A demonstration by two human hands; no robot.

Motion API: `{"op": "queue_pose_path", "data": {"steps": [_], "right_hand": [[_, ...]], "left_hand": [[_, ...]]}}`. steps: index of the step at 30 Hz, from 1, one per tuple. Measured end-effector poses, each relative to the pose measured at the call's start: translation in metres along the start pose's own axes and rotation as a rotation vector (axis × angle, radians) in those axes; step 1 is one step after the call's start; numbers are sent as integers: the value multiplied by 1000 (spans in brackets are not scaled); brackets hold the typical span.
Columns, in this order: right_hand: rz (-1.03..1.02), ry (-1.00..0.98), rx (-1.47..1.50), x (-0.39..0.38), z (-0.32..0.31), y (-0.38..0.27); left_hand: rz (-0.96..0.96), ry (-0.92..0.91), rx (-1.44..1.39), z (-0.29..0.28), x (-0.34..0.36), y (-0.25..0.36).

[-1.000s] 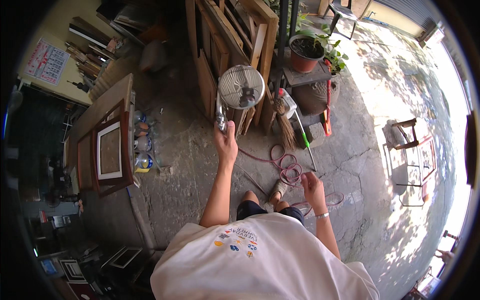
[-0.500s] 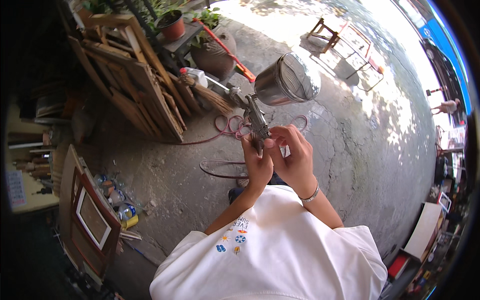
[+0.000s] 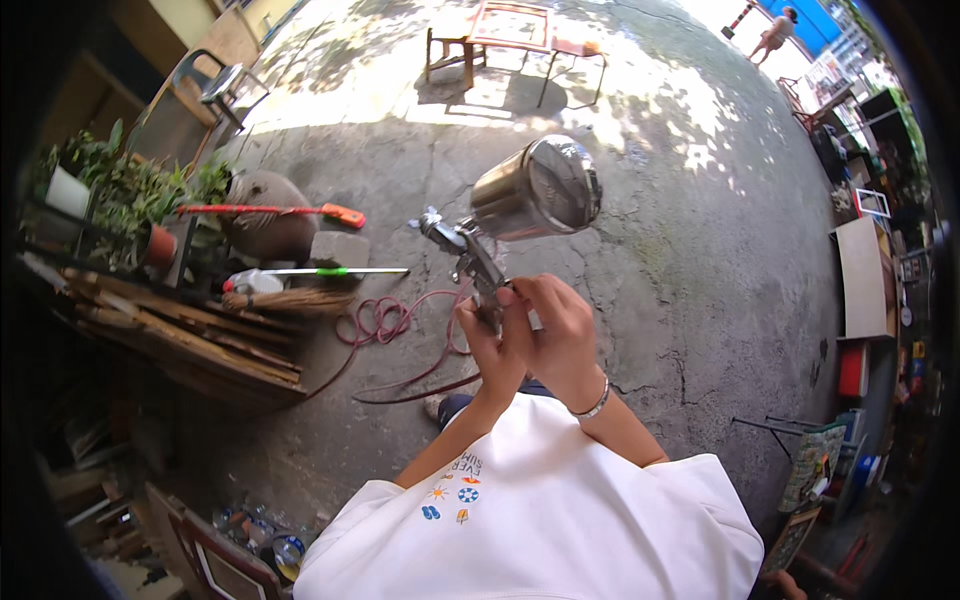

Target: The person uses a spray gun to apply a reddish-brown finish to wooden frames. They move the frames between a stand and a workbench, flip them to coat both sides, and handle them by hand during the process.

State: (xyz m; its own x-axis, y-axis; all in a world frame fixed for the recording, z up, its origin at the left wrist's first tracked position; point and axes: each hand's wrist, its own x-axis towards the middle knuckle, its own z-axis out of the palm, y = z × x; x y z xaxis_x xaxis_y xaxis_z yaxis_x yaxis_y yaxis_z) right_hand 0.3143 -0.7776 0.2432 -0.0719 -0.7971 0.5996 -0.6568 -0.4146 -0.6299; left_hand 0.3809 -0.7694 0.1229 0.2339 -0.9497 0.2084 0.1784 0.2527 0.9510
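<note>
A metal spray gun point(image 3: 480, 262) with a large silver cup point(image 3: 537, 190) on top is held out in front of my white shirt. Its nozzle end points to the far left. My left hand point(image 3: 496, 345) is wrapped round the handle, which the fingers mostly hide. Against the back end of the gun, the fingertips of my right hand point(image 3: 562, 325) are pinched; whatever small part they grip is hidden. A bracelet circles my right wrist.
A pinkish-red hose point(image 3: 385, 320) lies coiled on the concrete floor. At left are stacked wooden boards point(image 3: 190, 335), a straw broom point(image 3: 295, 301), a round pot point(image 3: 270, 218) and plants. A wooden frame point(image 3: 512, 25) rests on stools ahead. Furniture lines the right; a person point(image 3: 776, 36) stands far off.
My view has turned right, so the boards, broom and stools sit further left in the picture. Both hands stay on the spray gun, which appears slightly lower and more to the left.
</note>
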Motion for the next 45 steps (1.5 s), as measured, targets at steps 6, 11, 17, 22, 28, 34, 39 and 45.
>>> {"op": "queue_pose_path", "data": {"steps": [6,11,17,22,28,34,39,45], "right_hand": [[-1,62,-122,52,-97,108],[31,108,-206,92,-157,186],[99,160,-188,149,-169,269],[95,134,-245,216,-170,342],[135,109,-263,318,-154,425],[291,67,233,388,-161,524],[232,-282,435,443,-148,623],[432,-117,700,532,-134,700]], "left_hand": [[-24,-190,8,147,7,-72],[-62,-203,-183,258,37,-69],[-94,-187,-168,337,96,-112],[-148,-252,-92,404,158,-130],[-103,-219,-157,480,264,-171],[-175,-270,-135,537,354,-197],[-167,-334,-392,594,414,-237],[-129,-369,-444,696,462,-259]]}}
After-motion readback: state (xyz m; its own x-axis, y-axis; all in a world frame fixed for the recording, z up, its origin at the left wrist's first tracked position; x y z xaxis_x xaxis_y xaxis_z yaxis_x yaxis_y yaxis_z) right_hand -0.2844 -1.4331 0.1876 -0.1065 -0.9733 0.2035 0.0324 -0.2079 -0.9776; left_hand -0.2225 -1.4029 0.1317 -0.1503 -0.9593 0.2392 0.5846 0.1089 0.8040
